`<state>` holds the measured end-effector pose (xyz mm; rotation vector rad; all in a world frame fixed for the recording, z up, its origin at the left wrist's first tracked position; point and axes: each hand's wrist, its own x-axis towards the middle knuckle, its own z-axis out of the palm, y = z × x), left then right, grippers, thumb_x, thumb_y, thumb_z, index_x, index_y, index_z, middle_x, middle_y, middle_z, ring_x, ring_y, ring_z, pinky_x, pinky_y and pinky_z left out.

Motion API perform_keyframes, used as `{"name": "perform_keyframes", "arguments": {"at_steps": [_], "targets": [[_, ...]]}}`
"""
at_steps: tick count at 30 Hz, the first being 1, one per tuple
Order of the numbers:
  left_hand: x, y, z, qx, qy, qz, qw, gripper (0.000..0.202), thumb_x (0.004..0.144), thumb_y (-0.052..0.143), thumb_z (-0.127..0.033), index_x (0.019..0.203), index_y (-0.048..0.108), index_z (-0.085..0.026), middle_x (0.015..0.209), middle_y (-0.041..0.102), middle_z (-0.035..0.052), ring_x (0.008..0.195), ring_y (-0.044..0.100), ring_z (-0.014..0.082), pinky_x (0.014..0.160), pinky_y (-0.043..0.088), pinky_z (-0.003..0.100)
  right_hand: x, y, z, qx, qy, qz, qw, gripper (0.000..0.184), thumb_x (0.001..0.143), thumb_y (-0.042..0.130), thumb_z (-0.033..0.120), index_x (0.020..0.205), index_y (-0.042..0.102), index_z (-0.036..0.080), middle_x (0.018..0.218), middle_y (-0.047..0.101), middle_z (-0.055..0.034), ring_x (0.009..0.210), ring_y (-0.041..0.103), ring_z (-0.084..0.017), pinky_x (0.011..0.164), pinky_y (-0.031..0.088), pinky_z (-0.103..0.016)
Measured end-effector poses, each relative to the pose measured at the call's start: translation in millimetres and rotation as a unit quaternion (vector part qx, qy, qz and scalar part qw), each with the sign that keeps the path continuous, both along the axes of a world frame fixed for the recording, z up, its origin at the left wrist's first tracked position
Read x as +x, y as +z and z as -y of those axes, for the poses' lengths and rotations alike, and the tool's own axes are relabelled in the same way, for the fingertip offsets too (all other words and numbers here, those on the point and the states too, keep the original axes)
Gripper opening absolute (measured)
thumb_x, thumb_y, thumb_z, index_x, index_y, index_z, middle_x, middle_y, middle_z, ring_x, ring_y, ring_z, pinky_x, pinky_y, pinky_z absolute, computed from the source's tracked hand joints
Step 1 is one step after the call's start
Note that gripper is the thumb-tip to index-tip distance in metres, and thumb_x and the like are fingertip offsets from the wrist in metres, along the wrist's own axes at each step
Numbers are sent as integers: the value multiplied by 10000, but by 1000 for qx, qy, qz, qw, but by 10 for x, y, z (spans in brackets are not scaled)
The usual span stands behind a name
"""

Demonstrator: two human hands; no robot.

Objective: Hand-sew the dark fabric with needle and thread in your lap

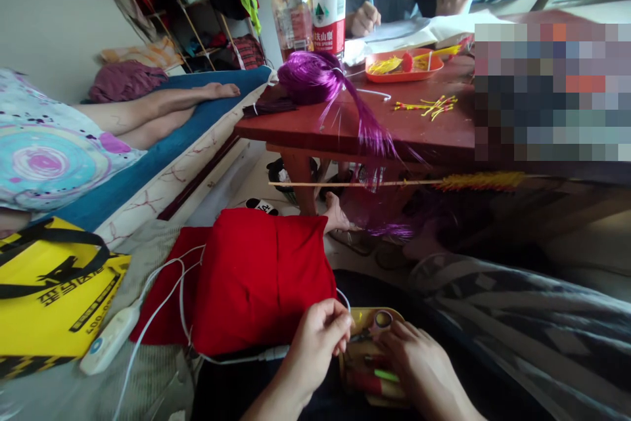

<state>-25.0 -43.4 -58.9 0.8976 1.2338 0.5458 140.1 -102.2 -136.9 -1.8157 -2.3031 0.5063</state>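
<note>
My left hand (323,332) is closed in a pinch over my lap. Whatever sits between its fingertips is too small to make out. My right hand (417,355) reaches over a small yellowish tray (394,401), back of the hand up and fingers curled down. Against its fingertips is a small round thing with a pinkish rim (383,319); its kind is unclear. In the tray lie a dark slim piece, a bright green strip (386,376) and red and tan items, partly hidden by my right hand. A red cloth (271,276) is spread beside my left hand.
A reddish table (315,122) ahead bears a purple fibre bundle (315,79), two plastic bottles (328,14), an orange tray (404,73) and yellow-red stems (428,106). A stick (345,184) juts across below its edge. White cables and a power strip (111,339) lie left. Other people are nearby.
</note>
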Motion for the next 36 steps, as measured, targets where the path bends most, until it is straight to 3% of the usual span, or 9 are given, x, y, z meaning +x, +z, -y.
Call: {"name": "perform_keyframes", "arguments": {"at_steps": [3, 6, 11, 15, 18, 22, 27, 32, 36], "targets": [[-2, 15, 0, 1, 1, 1, 1000, 344, 645, 626, -479, 624, 493, -162, 525, 461, -41, 463, 385, 76, 468, 268, 216, -42, -6, -1, -18, 24, -17, 999, 126, 737, 622, 139, 789, 682, 237, 807, 692, -16, 686, 645, -169, 592, 456, -233], [8, 15, 8, -6, 3, 2, 1000, 334, 647, 622, -468, 633, 495, -159, 523, 459, -42, 466, 386, 75, 470, 269, 214, -173, -127, 147, -25, 37, -31, 999, 75, 685, 674, 170, 676, 678, 244, 775, 690, 3, 722, 652, -172, 596, 461, -213], [11, -17, 22, -18, 10, 14, 1000, 322, 658, 623, -448, 636, 493, -154, 539, 477, -37, 469, 399, 71, 474, 273, 212, -343, -334, 319, -16, 17, -27, 999, 225, 570, 737, 112, 741, 694, 252, 741, 695, -2, 691, 662, -208, 574, 485, -246], [2, -14, 11, -44, 20, 38, 998, 318, 641, 647, -433, 634, 497, -152, 539, 483, -39, 462, 410, 67, 462, 275, 207, -226, -195, 194, -15, 8, -28, 999, 92, 689, 656, 148, 753, 691, 204, 830, 697, -53, 768, 659, -221, 624, 508, -267], [6, 10, 3, -79, 37, 58, 994, 305, 620, 665, -406, 635, 504, -147, 537, 492, -37, 452, 412, 61, 458, 279, 203, -46, 13, 39, -27, -1, -28, 999, 259, 735, 565, 93, 951, 665, 194, 913, 688, -69, 806, 650, -213, 660, 512, -277], [8, 34, 6, -114, 59, 82, 988, 286, 605, 679, -374, 641, 517, -141, 538, 501, -35, 448, 414, 55, 458, 279, 199, 90, 182, -83, -59, -15, -30, 998, 282, 796, 459, 82, 877, 689, 223, 941, 686, -60, 749, 651, -207, 635, 517, -301], [-2, 49, 2, -105, 58, 80, 990, 275, 611, 680, -359, 633, 516, -139, 543, 506, -31, 463, 418, 55, 464, 286, 193, 29, 229, -46, -101, 8, -61, 993, 299, 759, 547, 100, 964, 678, 272, 977, 686, -23, 855, 648, -175, 724, 502, -236], [-4, 33, 7, -105, 60, 79, 989, 278, 616, 678, -358, 644, 512, -137, 546, 507, -32, 463, 423, 52, 458, 286, 189, -43, 200, 21, -127, 20, -67, 989, 106, 752, 628, 263, 810, 716, 246, 845, 703, -45, 759, 661, -189, 643, 503, -229], [-14, 20, 13, -110, 63, 97, 987, 274, 621, 682, -346, 640, 513, -131, 543, 515, -29, 455, 436, 50, 448, 302, 183, -53, 160, 33, -132, 20, -76, 988, 161, 788, 591, 322, 839, 713, 230, 957, 693, -68, 810, 656, -192, 673, 493, -228]]}}
